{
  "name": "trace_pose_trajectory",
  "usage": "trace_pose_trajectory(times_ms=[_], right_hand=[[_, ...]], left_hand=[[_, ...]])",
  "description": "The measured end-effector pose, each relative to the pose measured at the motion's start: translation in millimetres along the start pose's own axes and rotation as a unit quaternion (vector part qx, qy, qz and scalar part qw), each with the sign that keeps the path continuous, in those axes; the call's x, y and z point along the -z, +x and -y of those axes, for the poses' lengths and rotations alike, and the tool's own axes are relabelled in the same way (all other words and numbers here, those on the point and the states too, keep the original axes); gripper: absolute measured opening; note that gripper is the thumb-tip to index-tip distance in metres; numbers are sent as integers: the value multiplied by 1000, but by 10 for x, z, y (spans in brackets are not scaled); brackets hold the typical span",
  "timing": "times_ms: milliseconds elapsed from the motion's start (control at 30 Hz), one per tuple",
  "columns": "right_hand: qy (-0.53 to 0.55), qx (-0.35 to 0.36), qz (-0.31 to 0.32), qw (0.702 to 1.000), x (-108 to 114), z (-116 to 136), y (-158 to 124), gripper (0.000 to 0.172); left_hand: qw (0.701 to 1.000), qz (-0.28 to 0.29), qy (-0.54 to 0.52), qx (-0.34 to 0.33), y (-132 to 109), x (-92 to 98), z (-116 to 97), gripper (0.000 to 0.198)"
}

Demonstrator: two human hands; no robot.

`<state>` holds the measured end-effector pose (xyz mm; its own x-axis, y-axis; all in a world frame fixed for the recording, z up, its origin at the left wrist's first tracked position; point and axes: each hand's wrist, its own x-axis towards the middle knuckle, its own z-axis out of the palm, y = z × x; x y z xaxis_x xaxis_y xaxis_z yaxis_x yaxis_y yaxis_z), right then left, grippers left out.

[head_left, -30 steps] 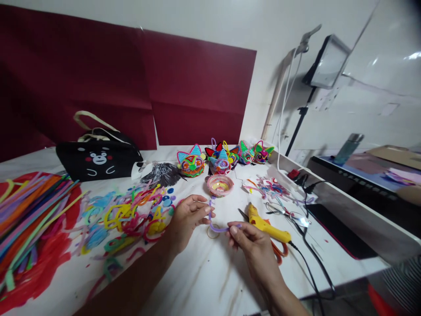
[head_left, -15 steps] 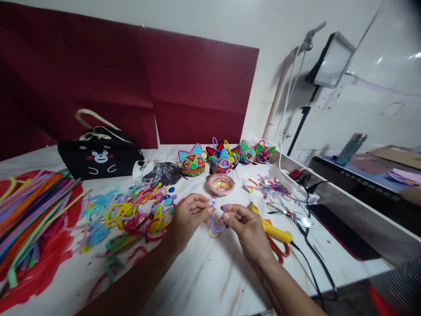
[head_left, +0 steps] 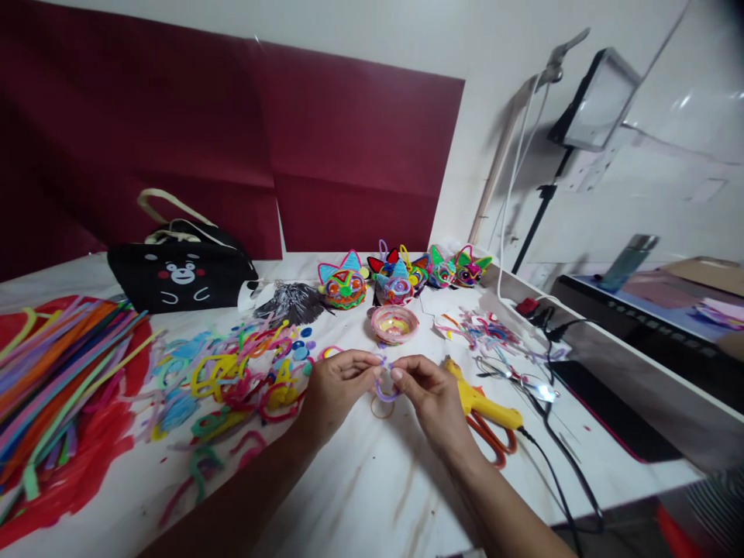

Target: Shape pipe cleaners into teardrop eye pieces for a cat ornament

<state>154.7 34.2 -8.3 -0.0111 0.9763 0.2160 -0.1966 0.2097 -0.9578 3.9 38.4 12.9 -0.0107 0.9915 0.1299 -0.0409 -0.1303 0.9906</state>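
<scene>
A purple pipe cleaner [head_left: 386, 397] is bent into a loop between my two hands, its ends close together at the top. My left hand [head_left: 342, 387] pinches one end between thumb and fingers. My right hand [head_left: 427, 387] pinches the other end in the same way. Just beyond the fingertips sits a pink, coiled bowl [head_left: 395, 324] with a yellowish inside. On the table below the loop lies a thin tan ring [head_left: 382, 411], partly behind it. A yellow glue gun [head_left: 485, 404] lies right of my right hand, beside orange-handled scissors [head_left: 494, 443].
Loose pipe cleaner pieces [head_left: 226, 380] cover the table on the left, near a bundle of long ones [head_left: 63, 380] on red plastic. Several colourful animal heads [head_left: 344, 287] stand at the back beside a black bag [head_left: 180, 275]. Eyeglasses [head_left: 538, 389] and a dark phone-like slab [head_left: 610, 411] lie right.
My hands have come closer together, so the purple pipe cleaner's open curve has narrowed into a nearly closed loop. The whole view has shifted slightly.
</scene>
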Motion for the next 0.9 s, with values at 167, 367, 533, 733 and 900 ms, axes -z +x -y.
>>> trace_pose_trajectory(times_ms=[167, 367, 533, 733, 900], right_hand=[[13, -8, -6, 1000, -8, -1, 10, 30], [42, -15, -13, 999, -19, 5, 20, 32], [57, -36, -13, 998, -27, 15, 24, 32], [71, -49, -1, 996, -12, -16, 38, 34], [64, -66, 0, 996, -4, -23, 37, 33]], left_hand=[[1000, -3, 10, -2, 8, -7, 24, 13], [1000, 3, 16, -3, 0, -7, 35, 13], [1000, 9, 21, -8, -3, 0, 59, 12], [999, 23, 34, -18, 17, 10, 126, 14], [998, 29, 46, -24, 14, 19, 142, 12]])
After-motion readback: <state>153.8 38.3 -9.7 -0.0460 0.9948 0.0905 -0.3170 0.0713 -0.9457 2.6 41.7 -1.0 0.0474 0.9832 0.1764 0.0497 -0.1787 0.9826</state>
